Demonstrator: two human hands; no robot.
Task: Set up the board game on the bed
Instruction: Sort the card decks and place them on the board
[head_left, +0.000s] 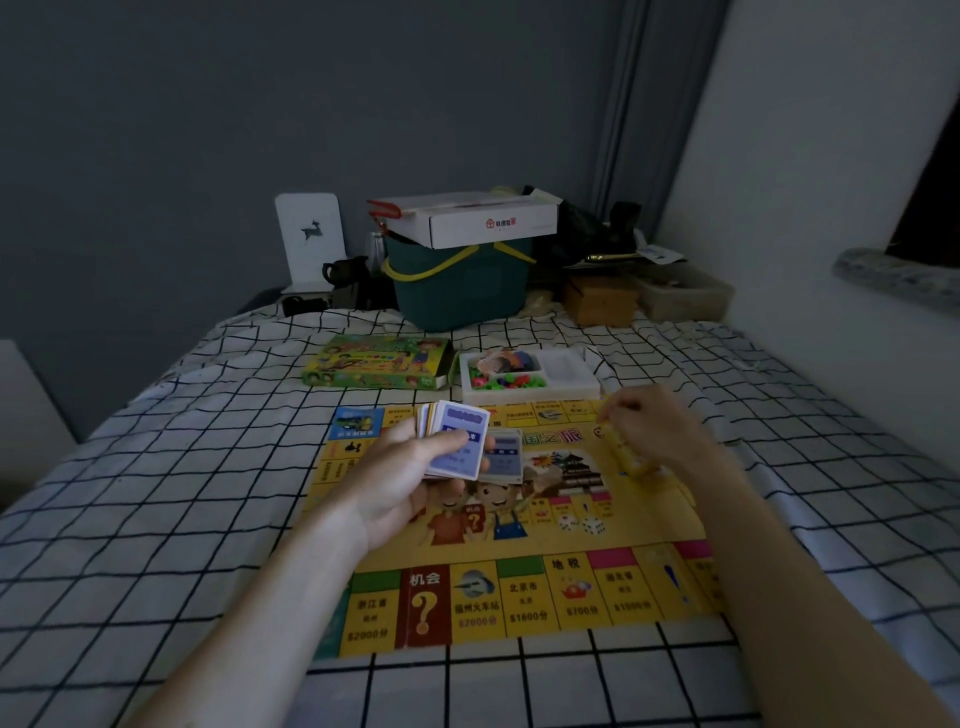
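Game board (519, 519) lies flat on the checked bedsheet (156, 519), yellow, printed side up. Left hand (410, 478) is above the board's left-centre, fingers and thumb curled round a stack of blue-faced cards (457, 441). One loose card (504, 452) lies on the board just right of that stack. Right hand (649, 431) is over the board's upper right, fingers curled at a yellowish item there; too blurred to identify. Game box lid (376, 361) sits beyond the board's far-left corner. White parts tray (530, 376) touches the board's far edge, coloured pieces inside. Green bin (457, 286) stands farther back, white carton (478, 218) on top.
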